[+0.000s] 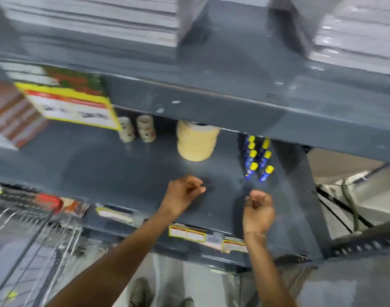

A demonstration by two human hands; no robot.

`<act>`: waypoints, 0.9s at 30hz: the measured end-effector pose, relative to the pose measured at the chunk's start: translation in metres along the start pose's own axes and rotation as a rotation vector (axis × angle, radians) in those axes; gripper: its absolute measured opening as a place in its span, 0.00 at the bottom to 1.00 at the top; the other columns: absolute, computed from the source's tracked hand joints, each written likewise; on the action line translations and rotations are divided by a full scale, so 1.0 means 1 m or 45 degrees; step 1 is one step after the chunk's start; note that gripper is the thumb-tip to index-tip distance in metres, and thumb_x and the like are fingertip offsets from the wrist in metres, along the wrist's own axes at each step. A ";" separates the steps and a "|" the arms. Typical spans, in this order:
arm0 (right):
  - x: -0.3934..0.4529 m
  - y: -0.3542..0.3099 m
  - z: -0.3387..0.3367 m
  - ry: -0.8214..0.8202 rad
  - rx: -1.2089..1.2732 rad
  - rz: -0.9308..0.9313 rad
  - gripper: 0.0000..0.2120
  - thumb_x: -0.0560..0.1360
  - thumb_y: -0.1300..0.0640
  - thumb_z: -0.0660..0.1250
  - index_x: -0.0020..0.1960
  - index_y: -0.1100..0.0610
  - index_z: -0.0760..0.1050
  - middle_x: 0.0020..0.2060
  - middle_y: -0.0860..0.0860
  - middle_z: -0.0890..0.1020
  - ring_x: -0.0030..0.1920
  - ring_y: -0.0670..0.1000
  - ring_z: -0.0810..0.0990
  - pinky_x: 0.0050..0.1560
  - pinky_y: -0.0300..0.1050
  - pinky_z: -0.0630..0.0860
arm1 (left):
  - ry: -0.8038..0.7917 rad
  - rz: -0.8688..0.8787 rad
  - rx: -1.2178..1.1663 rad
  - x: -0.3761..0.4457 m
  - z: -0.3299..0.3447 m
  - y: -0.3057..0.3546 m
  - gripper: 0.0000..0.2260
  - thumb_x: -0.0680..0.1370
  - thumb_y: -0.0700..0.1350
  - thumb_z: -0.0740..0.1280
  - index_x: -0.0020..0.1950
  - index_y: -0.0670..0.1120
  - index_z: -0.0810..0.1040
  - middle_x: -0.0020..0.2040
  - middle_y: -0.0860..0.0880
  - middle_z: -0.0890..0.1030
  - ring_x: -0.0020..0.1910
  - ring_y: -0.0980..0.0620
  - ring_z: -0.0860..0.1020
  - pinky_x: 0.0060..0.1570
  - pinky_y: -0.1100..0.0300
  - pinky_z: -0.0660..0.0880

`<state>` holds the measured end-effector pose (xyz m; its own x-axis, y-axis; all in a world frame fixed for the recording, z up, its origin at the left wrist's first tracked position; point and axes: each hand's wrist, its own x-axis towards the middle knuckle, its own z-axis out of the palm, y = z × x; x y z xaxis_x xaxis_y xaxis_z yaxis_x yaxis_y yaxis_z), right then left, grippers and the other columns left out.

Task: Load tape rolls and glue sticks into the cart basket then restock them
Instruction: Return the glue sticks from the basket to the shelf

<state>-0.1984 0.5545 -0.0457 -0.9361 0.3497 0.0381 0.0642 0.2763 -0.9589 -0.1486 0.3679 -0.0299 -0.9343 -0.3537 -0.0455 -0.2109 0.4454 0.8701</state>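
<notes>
A tall stack of beige tape rolls (196, 142) stands at the back of the grey shelf (123, 169). Two small stacks of clear tape rolls (137, 131) stand to its left. Several blue glue sticks with yellow caps (257, 158) stand upright in rows at the shelf's right end. My left hand (184, 193) hovers over the shelf in front of the beige stack, fingers loosely curled, holding nothing. My right hand (259, 209) is just below the glue sticks, fingers also curled and empty. The wire cart basket (29, 240) is at the lower left.
A yellow and green boxed pack (67, 96) and a brown striped stack (12, 116) sit at the shelf's left. White paper stacks (100, 16) fill the shelf above. Price labels (187, 233) line the shelf's front edge. A metal frame and cables (349, 209) are at the right.
</notes>
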 end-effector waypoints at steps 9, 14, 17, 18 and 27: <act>-0.268 -0.063 0.149 -1.489 -0.095 -0.357 0.10 0.70 0.69 0.68 0.40 0.54 0.79 0.34 0.48 0.82 0.34 0.43 0.80 0.37 0.23 0.73 | 0.746 -0.404 -0.357 -0.130 -0.224 -0.134 0.08 0.76 0.43 0.68 0.37 0.52 0.78 0.27 0.57 0.80 0.28 0.62 0.76 0.33 0.70 0.74; -0.391 -0.061 0.249 -1.858 -0.287 -0.387 0.06 0.70 0.71 0.68 0.43 0.64 0.80 0.39 0.59 0.84 0.38 0.50 0.79 0.41 0.38 0.77 | 1.044 -0.806 -0.431 -0.222 -0.327 -0.246 0.14 0.80 0.45 0.62 0.35 0.47 0.77 0.34 0.46 0.80 0.35 0.50 0.77 0.41 0.56 0.75; -0.459 -0.039 0.306 -2.058 -0.571 -0.504 0.06 0.69 0.70 0.68 0.45 0.66 0.80 0.42 0.64 0.85 0.39 0.50 0.79 0.46 0.47 0.78 | 1.125 -1.089 -0.451 -0.268 -0.355 -0.314 0.14 0.80 0.45 0.61 0.33 0.49 0.73 0.39 0.41 0.77 0.41 0.48 0.75 0.45 0.51 0.73; -0.487 -0.026 0.324 -2.120 -0.714 -0.596 0.05 0.70 0.68 0.69 0.45 0.65 0.80 0.44 0.63 0.85 0.40 0.52 0.81 0.47 0.45 0.76 | 1.132 -1.215 -0.407 -0.286 -0.356 -0.341 0.15 0.80 0.47 0.60 0.34 0.47 0.73 0.39 0.41 0.77 0.41 0.48 0.76 0.44 0.52 0.73; -0.622 0.115 0.395 -2.573 -1.677 -1.135 0.13 0.77 0.62 0.62 0.59 0.66 0.76 0.58 0.64 0.80 0.61 0.62 0.78 0.65 0.52 0.72 | 0.539 -1.818 -0.292 -0.344 -0.279 -0.468 0.14 0.78 0.40 0.59 0.60 0.33 0.75 0.62 0.33 0.76 0.63 0.37 0.74 0.60 0.50 0.70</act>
<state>0.2548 0.0156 -0.2911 0.1117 -0.6445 -0.7564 -0.9281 0.2042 -0.3112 0.3519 0.0515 -0.2844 0.1696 -0.5890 -0.7901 -0.7597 -0.5888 0.2759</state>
